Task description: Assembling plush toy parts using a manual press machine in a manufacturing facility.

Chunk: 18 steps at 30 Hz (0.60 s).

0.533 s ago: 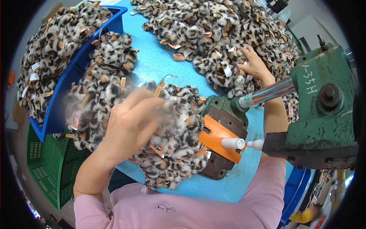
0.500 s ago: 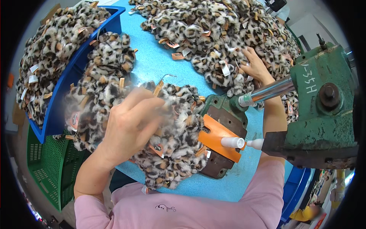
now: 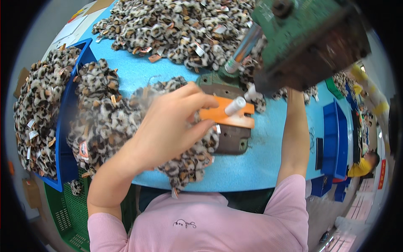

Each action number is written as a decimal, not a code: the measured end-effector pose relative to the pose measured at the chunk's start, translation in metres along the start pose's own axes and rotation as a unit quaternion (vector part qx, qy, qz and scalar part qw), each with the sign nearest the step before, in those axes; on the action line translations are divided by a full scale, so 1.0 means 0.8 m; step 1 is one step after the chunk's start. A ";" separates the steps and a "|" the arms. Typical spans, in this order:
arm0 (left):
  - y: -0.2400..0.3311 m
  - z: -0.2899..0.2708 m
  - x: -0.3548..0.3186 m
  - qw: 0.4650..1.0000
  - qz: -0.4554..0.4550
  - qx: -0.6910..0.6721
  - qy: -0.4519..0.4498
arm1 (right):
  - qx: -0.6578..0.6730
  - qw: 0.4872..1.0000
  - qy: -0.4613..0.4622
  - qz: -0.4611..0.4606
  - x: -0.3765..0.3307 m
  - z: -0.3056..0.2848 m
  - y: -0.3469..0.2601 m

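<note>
My left hand [image 3: 176, 115] hovers over the near pile of spotted plush pieces [image 3: 113, 130], thumb and index finger apart, with nothing seen between them. Its fingertips come close to the left end of an orange plate [image 3: 218, 113] on the base of a green hand press [image 3: 289, 38]. A white plastic tube [image 3: 235, 106] rises from that plate. Of my right arm, the forearm [image 3: 294, 130] shows, reaching forward. The right hand's fingers are hidden behind the press head, near more plush pieces and a white nozzle [image 3: 252, 92].
A large heap of spotted plush pieces [image 3: 168, 25] with tags covers the far blue table [image 3: 268, 138]. At left stands a blue bin [image 3: 63, 138] full of them, above a green crate [image 3: 75, 214]. Blue bins [image 3: 333, 138] are at right, and a person in yellow [image 3: 360, 168] sits beyond.
The view has swung to the right. My left hand has moved from over the plush pile toward the orange plate; my right hand has gone from the far heap to behind the press head.
</note>
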<state>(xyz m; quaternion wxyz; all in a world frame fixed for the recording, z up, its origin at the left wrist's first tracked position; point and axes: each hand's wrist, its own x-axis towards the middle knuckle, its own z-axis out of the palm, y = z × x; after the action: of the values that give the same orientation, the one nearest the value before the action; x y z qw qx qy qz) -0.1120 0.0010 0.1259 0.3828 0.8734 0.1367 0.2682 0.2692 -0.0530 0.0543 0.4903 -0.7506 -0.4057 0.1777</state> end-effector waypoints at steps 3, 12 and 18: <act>0.010 0.020 0.009 0.996 -0.001 -0.039 -0.085 | 0.133 0.984 0.111 0.024 -0.018 -0.024 -0.022; 0.027 0.108 0.020 0.937 -0.129 -0.251 -0.206 | 0.312 0.934 0.100 0.141 -0.101 -0.055 -0.025; 0.026 0.165 0.041 0.845 -0.224 -0.472 -0.118 | 0.419 0.906 0.063 0.009 -0.165 -0.056 -0.050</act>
<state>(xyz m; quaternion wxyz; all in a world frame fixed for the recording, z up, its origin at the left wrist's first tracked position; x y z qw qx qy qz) -0.0088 -0.0770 0.0785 0.8115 0.5581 0.1397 0.1022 0.2016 -0.1751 0.0924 0.7822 -0.4896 -0.2557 0.2882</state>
